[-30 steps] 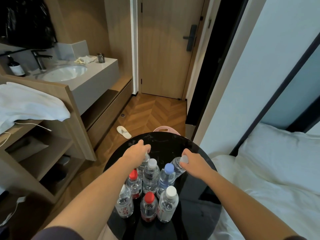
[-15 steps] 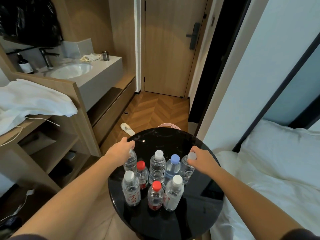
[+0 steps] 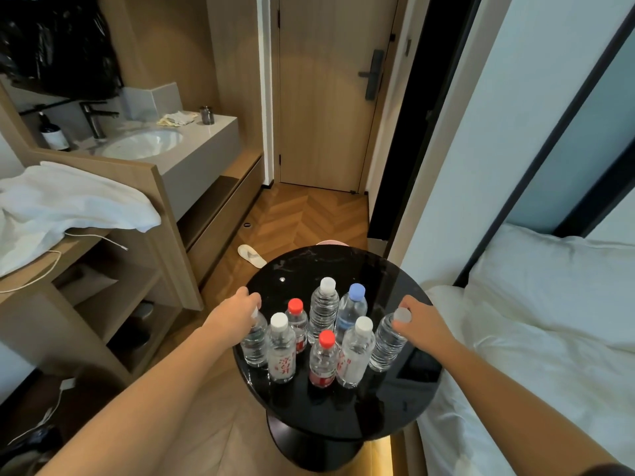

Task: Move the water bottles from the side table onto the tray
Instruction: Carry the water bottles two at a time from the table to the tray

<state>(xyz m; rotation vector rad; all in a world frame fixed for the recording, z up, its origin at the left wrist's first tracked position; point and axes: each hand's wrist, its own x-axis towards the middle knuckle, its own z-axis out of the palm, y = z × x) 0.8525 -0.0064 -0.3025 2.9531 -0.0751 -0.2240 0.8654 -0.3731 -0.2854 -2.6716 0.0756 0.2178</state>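
Several clear water bottles with white, red and blue caps stand clustered on a round black side table (image 3: 343,266). My left hand (image 3: 237,312) grips the top of the leftmost bottle (image 3: 255,345), covering its cap. My right hand (image 3: 421,322) holds the neck of the rightmost bottle (image 3: 386,345), whose white cap shows by my fingers; that bottle tilts. Between them stand a blue-capped bottle (image 3: 351,312), two red-capped ones (image 3: 322,359) and white-capped ones (image 3: 281,352). No tray is in view.
A bed with white bedding (image 3: 549,321) lies right of the table. Wooden shelving with a white towel (image 3: 62,207) stands on the left, behind it a sink counter (image 3: 192,146). A slipper (image 3: 251,255) lies on the wooden floor before a closed door (image 3: 326,91).
Both hands have drawn apart and toward me, taking the outer bottles with them: the left one to the cluster's left edge, the right one out to the right and tilted.
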